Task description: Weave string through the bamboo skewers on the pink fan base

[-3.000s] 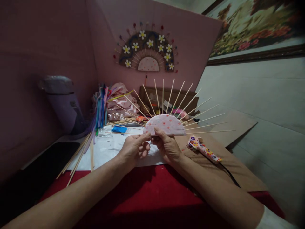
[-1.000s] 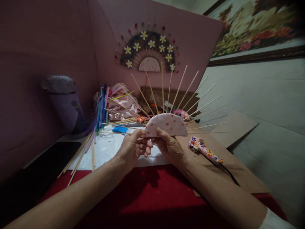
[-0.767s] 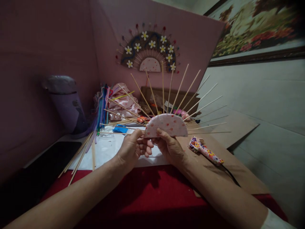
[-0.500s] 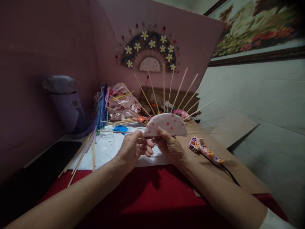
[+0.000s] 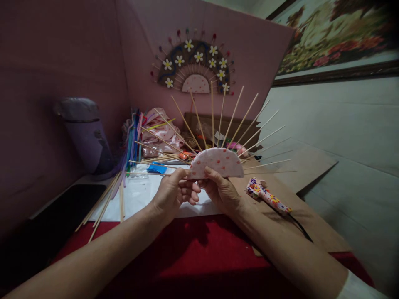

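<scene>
Before me is a half-round piece (image 5: 218, 161) covered in pale pink cloth with red spots, its flat edge down. Several thin wooden sticks (image 5: 213, 114) fan out from its curved rim. My right hand (image 5: 221, 189) grips the lower edge, thumb on the front face and fingers behind. At the lower left corner, my left hand (image 5: 174, 189) pinches the piece between thumb and forefinger, its other fingers loosely curled. On the far wall hangs a similar fan (image 5: 195, 64), brown with white flowers and a spotted half-round centre.
Loose sticks (image 5: 104, 203) and a phone-like black slab (image 5: 75, 205) lie left, near a purple flask (image 5: 89, 141). Coloured pipe cleaners (image 5: 132, 137) and spotted cloth (image 5: 162, 128) sit behind. A flower-patterned, corded tool (image 5: 268, 197) rests on cardboard (image 5: 314, 216) at right. Red cloth (image 5: 187, 249) covers the table.
The half-round piece and its sticks have shifted very slightly left, with a small tilt. Both hands keep their hold on it.
</scene>
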Motion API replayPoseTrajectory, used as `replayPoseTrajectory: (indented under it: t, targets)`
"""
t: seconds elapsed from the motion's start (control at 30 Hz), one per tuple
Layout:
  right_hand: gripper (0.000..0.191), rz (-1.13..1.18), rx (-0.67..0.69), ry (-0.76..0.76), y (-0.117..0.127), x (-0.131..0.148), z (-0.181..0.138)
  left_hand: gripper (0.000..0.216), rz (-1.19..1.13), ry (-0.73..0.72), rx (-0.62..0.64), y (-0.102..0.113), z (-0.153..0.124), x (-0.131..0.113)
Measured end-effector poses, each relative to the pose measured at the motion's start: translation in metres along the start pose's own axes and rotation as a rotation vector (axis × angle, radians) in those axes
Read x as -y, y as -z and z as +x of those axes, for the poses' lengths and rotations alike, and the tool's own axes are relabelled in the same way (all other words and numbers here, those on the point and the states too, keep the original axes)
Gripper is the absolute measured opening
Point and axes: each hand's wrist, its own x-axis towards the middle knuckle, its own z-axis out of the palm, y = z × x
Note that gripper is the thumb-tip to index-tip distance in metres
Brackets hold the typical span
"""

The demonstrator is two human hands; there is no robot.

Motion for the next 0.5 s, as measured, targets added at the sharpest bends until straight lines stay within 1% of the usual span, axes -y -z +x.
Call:
replayPoseTrajectory:
  t: [0.1, 0.3, 0.5]
  targets:
    - [0.014, 0.001, 0.002, 0.006, 0.0008, -0.0001, 0.0009, 0.02, 0.005, -0.003, 0.001, -0.0001, -0.0001, 0.0]
    - [0.016, 0.009, 0.003, 0.019, 0.0004, 0.0009, 0.0023, 0.024, -0.03, -0.022, 0.049, -0.0001, -0.0015, 0.0016]
    - [0.015, -0.018, 0.001, 0.018, 0.0006, 0.001, 0.0006, 0.021, 0.003, -0.011, -0.004, -0.0003, 0.0007, 0.0011]
